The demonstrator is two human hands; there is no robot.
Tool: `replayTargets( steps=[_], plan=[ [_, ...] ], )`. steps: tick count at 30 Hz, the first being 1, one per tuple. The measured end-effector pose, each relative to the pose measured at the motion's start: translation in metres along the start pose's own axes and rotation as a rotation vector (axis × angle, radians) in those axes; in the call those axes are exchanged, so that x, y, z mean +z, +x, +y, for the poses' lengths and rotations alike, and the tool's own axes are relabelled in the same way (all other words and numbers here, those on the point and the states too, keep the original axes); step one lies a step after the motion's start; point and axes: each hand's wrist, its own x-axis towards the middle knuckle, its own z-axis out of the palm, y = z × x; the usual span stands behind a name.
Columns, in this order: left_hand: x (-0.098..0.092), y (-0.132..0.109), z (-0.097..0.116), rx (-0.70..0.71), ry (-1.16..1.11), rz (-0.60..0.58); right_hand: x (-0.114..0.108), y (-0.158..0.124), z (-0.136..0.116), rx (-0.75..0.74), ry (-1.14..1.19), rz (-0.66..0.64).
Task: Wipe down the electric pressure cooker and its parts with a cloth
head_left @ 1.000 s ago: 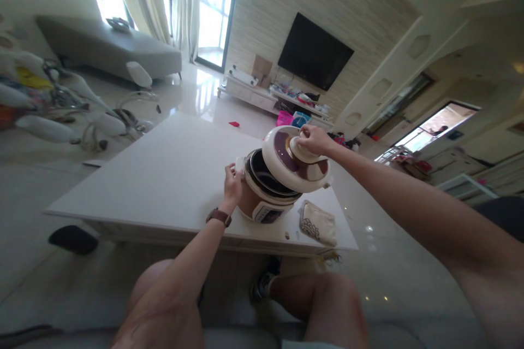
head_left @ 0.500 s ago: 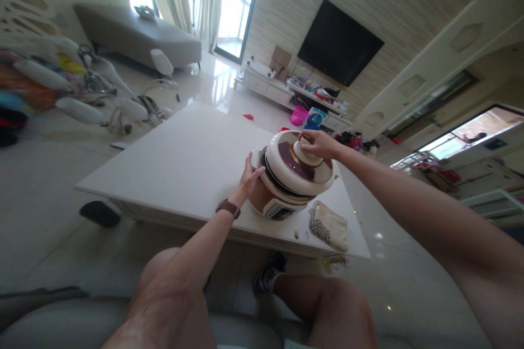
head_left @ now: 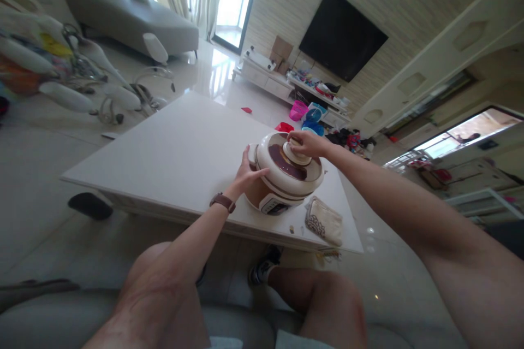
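A brown-and-cream electric stew pot [head_left: 257, 197] stands near the front edge of the white table. Its glossy lid [head_left: 282, 167], cream-rimmed with a dark brown centre, rests on top. My right hand [head_left: 308, 144] is closed around the lid's cream knob [head_left: 293, 153]. At the pot's left side, my left hand [head_left: 246, 173] grips it by the side handle [head_left: 252, 152], the thumb stretched along the rim. A folded beige cloth [head_left: 325, 221] with a dark pattern lies to the right of the pot. The pot's inside is hidden under the lid.
The white table [head_left: 172, 152] extends to the left and away from me. Two tiny objects lie by the cloth. Beyond are a red basin [head_left: 284, 127], a pink basket [head_left: 298, 111] and a low TV cabinet [head_left: 266, 82]. Exercise equipment [head_left: 118, 95] stands on the left.
The lid has come down onto the pot, and the dark gap under its rim has closed. My right hand has lowered with the knob. The whole view has shifted slightly.
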Motion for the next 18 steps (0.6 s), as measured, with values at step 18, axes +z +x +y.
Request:
replayTargets(
  steps=[18],
  plan=[
    [-0.001,0.004,-0.005,0.006,0.044,-0.011,0.029,-0.015,-0.031,0.206,-0.281,0.089]
  ],
)
